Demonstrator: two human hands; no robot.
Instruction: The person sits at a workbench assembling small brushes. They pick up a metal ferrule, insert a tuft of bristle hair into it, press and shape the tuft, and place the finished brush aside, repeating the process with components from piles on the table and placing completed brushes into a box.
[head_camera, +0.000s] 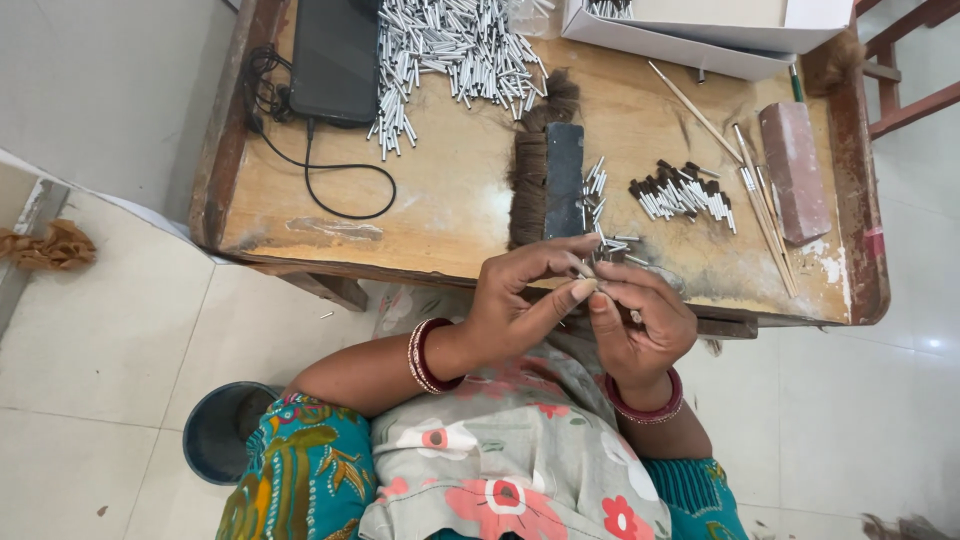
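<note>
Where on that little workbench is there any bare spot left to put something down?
The biggest bare patch of the table lies between the black cable and the hair bundle, below the tube pile. A smaller one sits under the filled tubes. It is crowded around both hands and beside the brick-like block.

Small hand-craft workshop: worn wooden surface heaped with metal tubes, a row of hair-filled tubes, a hair bundle under a flat weight, thin sticks, tiled floor.
</note>
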